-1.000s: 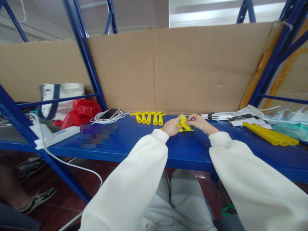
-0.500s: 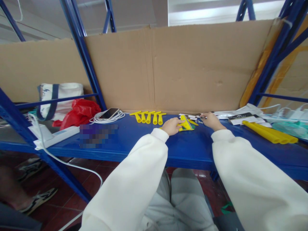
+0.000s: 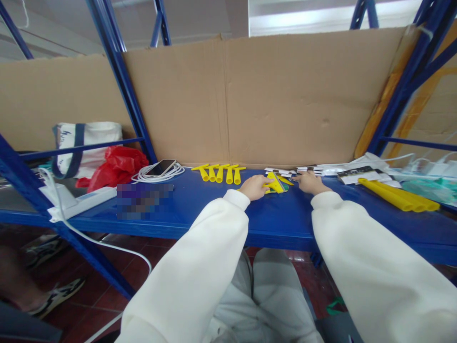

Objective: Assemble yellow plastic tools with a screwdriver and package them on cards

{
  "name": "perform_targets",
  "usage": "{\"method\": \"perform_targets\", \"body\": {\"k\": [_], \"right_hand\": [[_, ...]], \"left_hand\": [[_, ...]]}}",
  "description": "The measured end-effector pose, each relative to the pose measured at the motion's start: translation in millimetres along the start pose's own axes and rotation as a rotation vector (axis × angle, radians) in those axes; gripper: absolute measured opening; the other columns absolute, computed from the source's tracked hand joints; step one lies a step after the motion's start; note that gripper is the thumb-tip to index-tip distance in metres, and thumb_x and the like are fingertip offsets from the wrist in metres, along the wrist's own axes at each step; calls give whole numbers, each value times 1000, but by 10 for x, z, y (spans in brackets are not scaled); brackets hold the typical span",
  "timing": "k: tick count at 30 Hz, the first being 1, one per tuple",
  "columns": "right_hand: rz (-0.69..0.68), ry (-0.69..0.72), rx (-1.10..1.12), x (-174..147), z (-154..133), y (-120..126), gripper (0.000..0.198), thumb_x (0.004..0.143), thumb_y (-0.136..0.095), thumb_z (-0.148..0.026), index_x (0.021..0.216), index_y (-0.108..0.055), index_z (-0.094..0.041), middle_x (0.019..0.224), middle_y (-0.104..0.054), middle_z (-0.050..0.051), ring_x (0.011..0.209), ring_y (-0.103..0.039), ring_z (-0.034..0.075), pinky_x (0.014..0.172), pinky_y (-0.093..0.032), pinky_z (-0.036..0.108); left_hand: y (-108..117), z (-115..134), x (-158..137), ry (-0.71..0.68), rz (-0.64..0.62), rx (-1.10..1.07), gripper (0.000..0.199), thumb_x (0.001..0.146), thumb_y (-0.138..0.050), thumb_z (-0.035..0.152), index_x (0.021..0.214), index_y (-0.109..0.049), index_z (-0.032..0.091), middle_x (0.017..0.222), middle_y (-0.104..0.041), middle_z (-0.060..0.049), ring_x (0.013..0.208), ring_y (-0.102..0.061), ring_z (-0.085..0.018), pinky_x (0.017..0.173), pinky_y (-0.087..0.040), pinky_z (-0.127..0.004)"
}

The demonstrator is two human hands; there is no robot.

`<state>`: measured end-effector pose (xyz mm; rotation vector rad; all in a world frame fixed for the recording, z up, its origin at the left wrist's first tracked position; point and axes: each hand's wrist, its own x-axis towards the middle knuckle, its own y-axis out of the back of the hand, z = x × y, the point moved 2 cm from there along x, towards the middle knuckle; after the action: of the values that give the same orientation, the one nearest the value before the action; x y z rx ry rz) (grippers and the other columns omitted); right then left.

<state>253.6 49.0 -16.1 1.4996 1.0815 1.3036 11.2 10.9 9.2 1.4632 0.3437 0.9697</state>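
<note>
Near the middle of the blue shelf, my left hand [image 3: 254, 187] is closed on the edge of a yellow scraper head [image 3: 275, 183] with a pale straight edge and some green at its lower right. My right hand [image 3: 310, 183] is lowered to the shelf just right of it, fingers bent and pointing left. Its fingertips are over the spot with small dark-and-white pieces; what they grip is too small to make out. Behind the hands lie flat black-and-white packets [image 3: 280, 172]. Several yellow T-shaped handles [image 3: 221, 174] stand in a row to the left.
Yellow tubes [image 3: 400, 195] lie at the right beside a black-and-white package [image 3: 358, 174]. At left are a phone [image 3: 162, 167] on a coiled white cable, a red bag [image 3: 119, 164] and a white power strip [image 3: 87, 202]. Cardboard [image 3: 285, 100] walls the back.
My right hand has come slightly down and toward me, from the packets at the back onto the small dark pieces. The left hand keeps its hold on the scraper head.
</note>
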Motion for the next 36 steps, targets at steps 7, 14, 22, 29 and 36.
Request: {"method": "perform_targets", "body": {"k": [7,14,22,29,36], "right_hand": [[-46,58,-53,-47,-99,-14,52,84,-47,-15,126,-70,-36,151,-48,8,140,-35,39,106,-33,67],[20,43,-11,-46,-115,22,40,84,-48,-14,106,-78,-28,137,-59,11,130,-45,36,103,-40,58],[-26,-90,-45,-107,-208,131,30,86,-49,-16,99,-77,-18,123,-65,15,124,-52,33,98,-46,48],[-113,-176,22,-64,-178,144,20,81,-61,-23,92,-78,-23,102,-72,9,108,-63,26,88,-52,35],[-163,-175,13,-32,-150,118,21,82,-62,-29,94,-77,-21,99,-72,11,101,-67,25,84,-53,33]], "left_hand": [[-5,18,-1,-5,-28,10,43,92,-57,19,134,-63,26,128,-68,-7,119,-63,-24,103,-48,-33],[1,31,-3,-13,-41,10,43,93,-56,19,134,-63,27,131,-66,-6,122,-61,-24,105,-47,-32],[-9,31,-3,-14,-24,34,42,92,-58,20,133,-64,27,127,-68,-6,118,-64,-23,103,-49,-32],[0,35,-11,-16,-34,32,43,93,-58,20,134,-63,28,128,-68,-6,120,-63,-23,104,-48,-32],[2,30,-12,-17,-27,31,42,92,-59,20,134,-63,27,127,-68,-7,119,-64,-24,102,-50,-33]]}}
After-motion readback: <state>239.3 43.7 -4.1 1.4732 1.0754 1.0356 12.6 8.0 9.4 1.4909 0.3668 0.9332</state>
